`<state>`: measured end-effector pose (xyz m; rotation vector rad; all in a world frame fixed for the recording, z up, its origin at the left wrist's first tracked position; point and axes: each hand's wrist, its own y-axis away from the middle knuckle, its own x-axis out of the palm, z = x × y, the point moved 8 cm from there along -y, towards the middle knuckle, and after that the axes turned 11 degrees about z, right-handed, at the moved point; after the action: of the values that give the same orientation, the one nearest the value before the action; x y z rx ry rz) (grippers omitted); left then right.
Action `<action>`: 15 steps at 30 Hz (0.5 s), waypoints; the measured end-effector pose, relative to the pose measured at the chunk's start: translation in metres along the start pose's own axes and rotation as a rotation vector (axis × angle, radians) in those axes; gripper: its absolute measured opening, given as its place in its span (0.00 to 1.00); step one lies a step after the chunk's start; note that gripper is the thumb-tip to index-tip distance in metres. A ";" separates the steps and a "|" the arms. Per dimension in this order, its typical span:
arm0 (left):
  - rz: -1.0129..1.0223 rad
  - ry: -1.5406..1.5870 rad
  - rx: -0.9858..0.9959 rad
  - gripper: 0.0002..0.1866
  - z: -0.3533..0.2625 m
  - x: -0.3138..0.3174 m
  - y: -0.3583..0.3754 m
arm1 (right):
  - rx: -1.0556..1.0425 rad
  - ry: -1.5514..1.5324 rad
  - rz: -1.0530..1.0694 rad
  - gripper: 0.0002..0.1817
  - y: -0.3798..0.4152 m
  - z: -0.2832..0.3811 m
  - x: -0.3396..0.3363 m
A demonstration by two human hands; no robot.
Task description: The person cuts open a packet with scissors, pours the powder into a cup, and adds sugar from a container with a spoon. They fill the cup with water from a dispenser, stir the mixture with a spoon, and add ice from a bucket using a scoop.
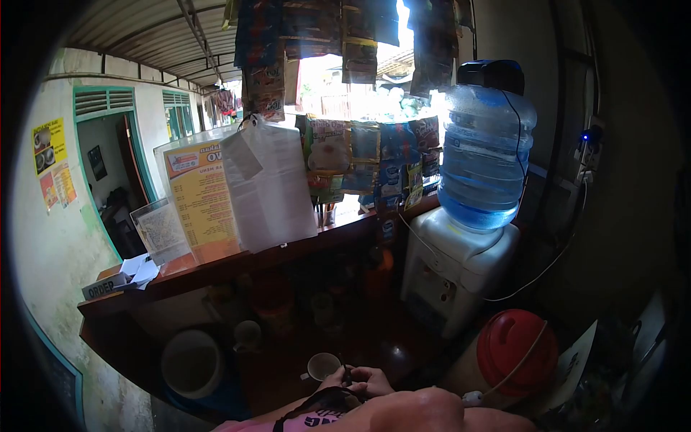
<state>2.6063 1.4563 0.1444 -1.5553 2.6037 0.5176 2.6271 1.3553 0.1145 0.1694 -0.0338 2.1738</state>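
Observation:
Both of my hands come together low in the view, just right of a white cup (314, 370). My left hand (332, 380) is closed, its fingertips beside the cup's rim. My right hand (371, 381) is closed too, with bent fingers meeting the left ones. Between them shows a small dark thing (348, 374), slim and upright; I cannot tell what it is. The cup stands upright on the dark counter (288, 369), its handle to the left. Part of my right hand is hidden behind my arm.
A silver water dispenser (461, 248) with a blue water bottle (484, 155) stands right. Near it is a red-lidded container (515, 349). A white bucket (192, 363) and another cup (247, 334) lie left. Hanging sachets (327, 147) and plastic bags (270, 187) line the shelf (180, 277).

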 end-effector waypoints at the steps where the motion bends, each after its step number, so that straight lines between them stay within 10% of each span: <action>1: -0.005 -0.016 -0.001 0.34 -0.002 -0.001 0.001 | 0.011 -0.001 0.003 0.21 0.001 -0.001 0.000; 15: 0.008 0.111 0.006 0.34 -0.004 0.001 0.005 | 0.086 -0.041 0.001 0.18 0.010 0.024 0.009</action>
<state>2.6022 1.4565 0.1491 -1.6169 2.6901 0.4352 2.6160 1.3546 0.1395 0.2633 0.0359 2.1735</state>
